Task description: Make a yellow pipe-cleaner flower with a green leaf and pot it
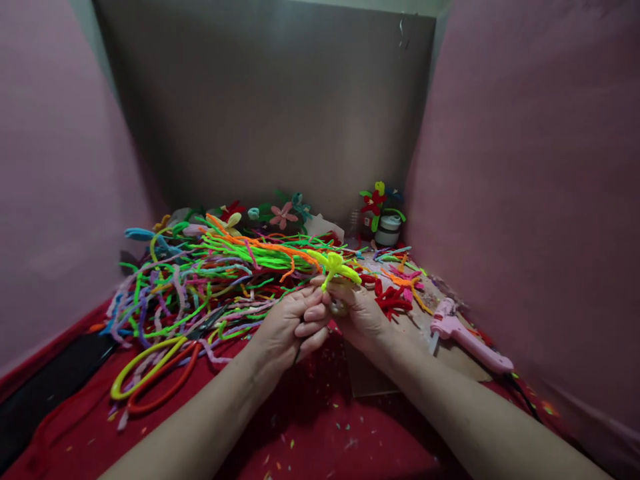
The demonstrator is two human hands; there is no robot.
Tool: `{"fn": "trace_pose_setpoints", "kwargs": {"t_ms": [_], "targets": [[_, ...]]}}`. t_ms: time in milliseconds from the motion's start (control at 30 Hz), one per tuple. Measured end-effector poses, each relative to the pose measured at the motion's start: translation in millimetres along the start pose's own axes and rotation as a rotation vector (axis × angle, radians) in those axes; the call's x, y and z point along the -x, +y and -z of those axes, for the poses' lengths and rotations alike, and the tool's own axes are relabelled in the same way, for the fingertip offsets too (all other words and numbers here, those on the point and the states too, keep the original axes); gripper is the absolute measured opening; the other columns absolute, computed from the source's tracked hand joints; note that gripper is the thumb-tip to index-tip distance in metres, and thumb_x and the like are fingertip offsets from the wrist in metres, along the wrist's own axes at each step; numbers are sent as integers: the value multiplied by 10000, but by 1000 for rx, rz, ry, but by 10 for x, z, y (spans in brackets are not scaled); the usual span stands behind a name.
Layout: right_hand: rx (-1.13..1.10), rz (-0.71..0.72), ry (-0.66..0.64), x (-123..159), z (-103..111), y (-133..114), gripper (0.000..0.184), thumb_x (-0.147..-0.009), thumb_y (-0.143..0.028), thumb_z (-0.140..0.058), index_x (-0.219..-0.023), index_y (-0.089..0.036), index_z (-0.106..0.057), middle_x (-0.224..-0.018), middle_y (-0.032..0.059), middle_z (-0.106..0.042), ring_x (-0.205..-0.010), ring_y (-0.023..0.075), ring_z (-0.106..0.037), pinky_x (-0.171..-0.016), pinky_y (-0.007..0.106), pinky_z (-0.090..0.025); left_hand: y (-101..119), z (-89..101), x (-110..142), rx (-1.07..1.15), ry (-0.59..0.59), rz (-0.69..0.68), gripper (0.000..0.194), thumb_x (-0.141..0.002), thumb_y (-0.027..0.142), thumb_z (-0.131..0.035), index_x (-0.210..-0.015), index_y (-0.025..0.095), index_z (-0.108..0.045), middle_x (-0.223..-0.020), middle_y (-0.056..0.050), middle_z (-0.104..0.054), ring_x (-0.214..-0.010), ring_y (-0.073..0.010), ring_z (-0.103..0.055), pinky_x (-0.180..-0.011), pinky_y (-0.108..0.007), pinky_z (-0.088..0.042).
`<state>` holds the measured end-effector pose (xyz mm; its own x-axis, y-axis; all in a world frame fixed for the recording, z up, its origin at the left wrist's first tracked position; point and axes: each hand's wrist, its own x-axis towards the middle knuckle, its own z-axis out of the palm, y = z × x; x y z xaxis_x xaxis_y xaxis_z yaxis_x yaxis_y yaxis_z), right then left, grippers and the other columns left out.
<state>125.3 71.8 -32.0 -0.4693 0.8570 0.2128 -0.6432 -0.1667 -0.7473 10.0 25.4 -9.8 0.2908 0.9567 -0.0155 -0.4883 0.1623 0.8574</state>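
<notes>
Between my two hands is a yellow pipe-cleaner flower (334, 265), its looped petals pointing up and outward. My left hand (300, 321) pinches its lower stem, fingers curled inward. From the other side my right hand (356, 310) grips the flower just below the petals, thumb and fingers closed. The hands touch each other at the stem. A thin dark piece shows under my left fingers, too small to name. Just behind the hands lies a big heap of pipe cleaners (225, 257) in green, orange, purple and other colours.
Scissors (150, 373) with yellow and red handles lie at left. At right, a pink glue gun (470, 340) rests on cardboard (367, 373); red pipe-cleaner petals (393, 300) are beside it. Finished flowers (283, 215) and a lidded jar (389, 230) stand by the back wall. Pink sheets flank both sides.
</notes>
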Motion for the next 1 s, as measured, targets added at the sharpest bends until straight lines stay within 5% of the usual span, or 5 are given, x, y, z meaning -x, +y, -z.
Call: {"fn": "trace_pose_setpoints", "kwargs": {"t_ms": [100,233,333,633,1000], "targets": [[15,18,57,12,-29,-11,121,-632,-248,-716,-716,-163,-695,-607,-8,-607,-531,96,-462,-528,218,-367,-8,-27,11,-420,114,-117,209,-818,340,-535,-699,172,-500,-497,82,-343,-349,-36,-215,-335,-163,-215],[58,55,90,37,-28,-11,114,-645,-240,-719,-719,-153,-714,-657,-1,-613,-540,78,-409,-501,200,-307,-52,-10,21,-1127,334,-504,150,-789,256,-533,-655,192,-511,-553,34,-443,-479,-93,-392,-494,-219,-303],[96,78,100,45,0,8,112,-662,-224,-717,-761,-171,-726,-629,-19,-577,-533,69,-365,-492,197,-276,-77,21,18,-1320,366,-605,163,-798,223,-488,-637,201,-489,-545,37,-423,-479,-99,-364,-522,-234,-288],[178,65,11,49,10,-26,177,-674,-292,-728,-811,-181,-717,-611,-30,-542,-489,58,-302,-468,218,-210,28,-54,12,-655,245,-232,324,-815,415,-529,-607,177,-458,-452,74,-367,-349,-41,-283,-363,-177,-209],[-12,-70,-37,28,6,-49,183,-651,-264,-731,-810,-178,-702,-577,-28,-561,-529,82,-459,-519,196,-362,-10,43,14,5,-88,-7,205,-808,335,-591,-725,150,-557,-427,112,-297,-305,-2,-74,-256,-113,-215]]}}
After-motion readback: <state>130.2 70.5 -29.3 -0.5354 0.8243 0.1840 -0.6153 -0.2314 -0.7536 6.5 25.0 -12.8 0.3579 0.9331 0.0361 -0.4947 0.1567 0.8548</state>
